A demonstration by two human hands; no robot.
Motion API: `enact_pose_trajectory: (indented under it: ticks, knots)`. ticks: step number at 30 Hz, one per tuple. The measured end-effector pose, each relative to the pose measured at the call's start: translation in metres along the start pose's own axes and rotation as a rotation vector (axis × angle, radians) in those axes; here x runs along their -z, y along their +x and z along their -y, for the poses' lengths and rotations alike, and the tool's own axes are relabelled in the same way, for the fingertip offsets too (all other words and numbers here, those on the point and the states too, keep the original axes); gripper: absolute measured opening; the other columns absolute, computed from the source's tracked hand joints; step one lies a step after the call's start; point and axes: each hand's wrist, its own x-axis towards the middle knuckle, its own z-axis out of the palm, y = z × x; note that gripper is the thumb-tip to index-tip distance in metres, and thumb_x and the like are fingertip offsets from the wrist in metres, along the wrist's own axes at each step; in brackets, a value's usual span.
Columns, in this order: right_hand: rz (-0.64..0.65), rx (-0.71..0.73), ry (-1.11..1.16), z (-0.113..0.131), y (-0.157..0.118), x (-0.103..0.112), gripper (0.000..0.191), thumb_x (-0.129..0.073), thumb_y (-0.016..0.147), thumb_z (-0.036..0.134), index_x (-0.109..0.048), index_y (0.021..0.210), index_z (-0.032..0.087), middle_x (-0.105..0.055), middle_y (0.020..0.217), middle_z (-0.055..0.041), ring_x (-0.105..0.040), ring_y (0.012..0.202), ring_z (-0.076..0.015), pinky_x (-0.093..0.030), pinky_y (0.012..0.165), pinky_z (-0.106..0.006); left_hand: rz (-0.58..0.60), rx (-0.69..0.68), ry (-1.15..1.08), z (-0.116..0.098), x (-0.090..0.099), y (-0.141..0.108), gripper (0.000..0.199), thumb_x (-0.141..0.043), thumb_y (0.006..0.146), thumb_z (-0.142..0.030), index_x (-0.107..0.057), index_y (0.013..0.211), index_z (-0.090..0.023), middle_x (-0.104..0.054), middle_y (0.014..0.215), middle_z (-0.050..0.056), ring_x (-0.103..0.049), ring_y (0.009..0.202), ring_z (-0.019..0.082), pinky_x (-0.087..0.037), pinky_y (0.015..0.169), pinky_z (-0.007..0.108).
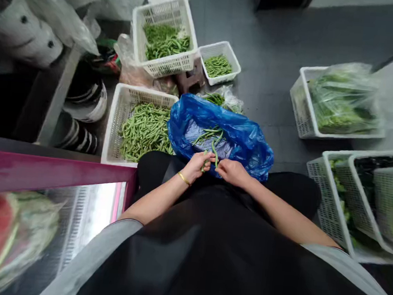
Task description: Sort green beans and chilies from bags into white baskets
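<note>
My right fingers (220, 163) seem clamped on a slim green bean (215, 153), its long axis pointing away from me toward the blue plastic bag (248, 145); my left hand (196, 167) pinches a second bean (204, 162).

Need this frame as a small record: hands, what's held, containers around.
left hand: pinches a green bean; gold bangle on wrist
right hand: pinches another green bean
under hands: blue plastic bag, a few beans inside
left of bag: white plastic crate heaped with beans
ahead: white crate of beans, small white basket of beans
right: white crate holding plastic-wrapped leafy greens
</note>
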Motion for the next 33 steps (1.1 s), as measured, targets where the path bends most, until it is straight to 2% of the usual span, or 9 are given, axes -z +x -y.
enact_pose_trajectory:
  ticks: [5,11,13,16,17,20,23,28,33]
  knots:
    - [-0.210,0.033,0.360,0.005,-0.029,-0.016,0.017,-0.056,0.084,0.026,-0.056,0.070,0.018,-0.061,0.069,-0.0039,-0.055,0.062,-0.0136,-0.043,0.063,-0.026,0.130,-0.005,-0.012,0.011,-0.009,-0.016,0.013,-0.070,0.077,-0.014,-0.059,0.080,-0.007,-0.056,0.057,-0.001,-0.028,0.036,-0.001,-0.016,0.034,0.012]
    - [-0.487,-0.315,1.313,0.007,-0.031,-0.007,0.043,-0.067,0.067,0.061,-0.053,0.066,0.020,-0.051,0.048,0.0046,-0.048,0.043,-0.0093,-0.042,0.044,-0.022,0.168,-0.276,-0.129,0.007,-0.011,-0.041,0.031,-0.079,0.066,-0.023,-0.054,0.079,-0.013,-0.057,0.061,-0.003,-0.031,0.039,-0.001,-0.018,0.037,0.012]
    - [-0.282,-0.286,1.334,0.003,-0.037,0.003,0.045,-0.073,0.062,0.060,-0.057,0.066,0.018,-0.054,0.048,0.0033,-0.051,0.043,-0.0095,-0.042,0.042,-0.021,0.224,-0.265,-0.082,0.005,-0.008,-0.049,0.033,-0.080,0.062,-0.027,-0.056,0.079,-0.012,-0.057,0.059,-0.003,-0.032,0.038,0.000,-0.017,0.036,0.014]
    - [0.280,-0.229,1.078,-0.007,-0.046,0.022,0.045,-0.080,0.059,0.053,-0.067,0.076,0.013,-0.063,0.054,-0.0020,-0.056,0.043,-0.0118,-0.040,0.040,-0.021,0.314,-0.201,0.038,0.005,-0.001,-0.058,0.030,-0.076,0.059,-0.029,-0.059,0.075,-0.011,-0.054,0.053,-0.003,-0.031,0.034,0.001,-0.017,0.034,0.017]
    - [0.320,-0.225,1.035,-0.009,-0.047,0.029,0.048,-0.080,0.060,0.052,-0.069,0.084,0.012,-0.065,0.057,-0.0028,-0.056,0.043,-0.0120,-0.040,0.039,-0.021,0.334,-0.182,0.077,0.006,0.001,-0.060,0.028,-0.074,0.058,-0.029,-0.060,0.073,-0.010,-0.054,0.051,-0.003,-0.032,0.033,0.002,-0.018,0.034,0.018]
    - [-0.074,-0.174,1.092,-0.007,-0.042,0.047,0.058,-0.071,0.070,0.057,-0.065,0.109,0.015,-0.066,0.063,-0.0004,-0.053,0.044,-0.0098,-0.041,0.041,-0.021,0.364,-0.114,0.176,0.010,0.004,-0.062,0.018,-0.067,0.058,-0.025,-0.058,0.066,-0.011,-0.048,0.044,-0.003,-0.034,0.033,0.004,-0.019,0.035,0.019]
    - [-0.464,-0.004,0.886,0.016,-0.039,0.053,0.041,-0.061,0.083,0.053,-0.066,0.102,0.017,-0.065,0.068,-0.0019,-0.057,0.053,-0.0119,-0.047,0.051,-0.025,0.260,-0.121,0.252,0.014,0.002,-0.058,0.008,-0.059,0.063,-0.019,-0.056,0.062,-0.012,-0.041,0.041,-0.006,-0.028,0.032,0.002,-0.014,0.037,0.018]
    - [-0.516,0.294,0.455,0.053,-0.054,0.034,0.029,-0.056,0.089,0.044,-0.071,0.090,0.019,-0.070,0.080,-0.0086,-0.065,0.071,-0.0173,-0.053,0.066,-0.029,-0.042,-0.154,0.205,0.021,0.002,-0.046,0.011,-0.053,0.067,-0.013,-0.047,0.058,-0.015,-0.039,0.043,-0.007,-0.028,0.033,0.002,-0.016,0.036,0.016]
    - [-0.603,-0.144,0.959,0.031,-0.045,0.033,0.039,-0.063,0.080,0.055,-0.069,0.089,0.017,-0.062,0.061,0.0000,-0.055,0.045,-0.0112,-0.049,0.045,-0.025,0.279,-0.193,0.048,0.010,0.005,-0.055,0.018,-0.062,0.061,-0.025,-0.048,0.058,-0.016,-0.041,0.043,-0.007,-0.026,0.033,0.002,-0.016,0.035,0.017]
